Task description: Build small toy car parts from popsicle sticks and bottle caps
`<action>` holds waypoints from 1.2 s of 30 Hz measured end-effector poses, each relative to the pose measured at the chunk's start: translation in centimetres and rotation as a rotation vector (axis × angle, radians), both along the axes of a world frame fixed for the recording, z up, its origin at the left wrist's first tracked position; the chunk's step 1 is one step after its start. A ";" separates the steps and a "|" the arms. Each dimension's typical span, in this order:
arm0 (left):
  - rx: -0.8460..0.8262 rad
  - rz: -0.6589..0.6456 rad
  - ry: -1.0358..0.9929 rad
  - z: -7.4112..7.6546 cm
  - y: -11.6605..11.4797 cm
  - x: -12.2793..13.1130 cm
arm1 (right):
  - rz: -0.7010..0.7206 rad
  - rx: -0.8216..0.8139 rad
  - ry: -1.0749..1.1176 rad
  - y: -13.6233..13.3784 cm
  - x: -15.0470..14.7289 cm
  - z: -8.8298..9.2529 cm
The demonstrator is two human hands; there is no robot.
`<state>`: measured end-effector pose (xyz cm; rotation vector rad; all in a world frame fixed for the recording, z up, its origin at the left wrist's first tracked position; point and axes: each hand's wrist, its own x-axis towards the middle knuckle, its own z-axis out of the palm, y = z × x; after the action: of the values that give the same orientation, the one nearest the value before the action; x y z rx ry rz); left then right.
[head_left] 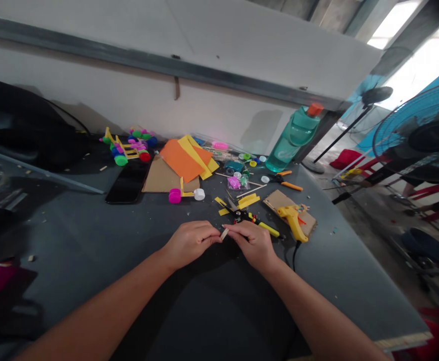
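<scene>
My left hand and my right hand meet over the dark table. Their closed fingertips pinch a short, pale wooden stick piece from either side. Just beyond the fingers lie cutters with pointed blades, a yellow-and-black handled tool and cut yellow strips. Farther to the left stands a small assembly with a pink bottle cap, a white bottle cap and a yellow upright piece.
A yellow glue gun rests on cardboard at right, its cord trailing. Behind are a phone, orange sheet, bottle-cap models, orange-handled pliers and a teal bottle. A fan stands beyond the table edge.
</scene>
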<state>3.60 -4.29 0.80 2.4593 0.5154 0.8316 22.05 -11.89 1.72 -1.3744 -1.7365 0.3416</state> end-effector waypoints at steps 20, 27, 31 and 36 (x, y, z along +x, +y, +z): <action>-0.017 0.034 -0.029 0.1 0.2 0.1 | -0.083 -0.181 0.230 0.0 0.0 0.3; -0.108 0.006 0.020 0.4 0.0 0.2 | -0.121 -0.265 0.427 0.1 -0.5 0.7; -0.228 -0.013 0.015 0.6 0.0 0.3 | -0.136 -0.295 0.467 0.1 -0.6 1.0; -0.441 0.006 0.023 0.6 -0.1 0.4 | -0.147 -0.350 0.483 0.0 -0.7 1.0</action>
<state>4.04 -4.35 1.37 2.0638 0.6393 0.6134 21.35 -11.90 2.75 -1.4997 -1.2068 0.8499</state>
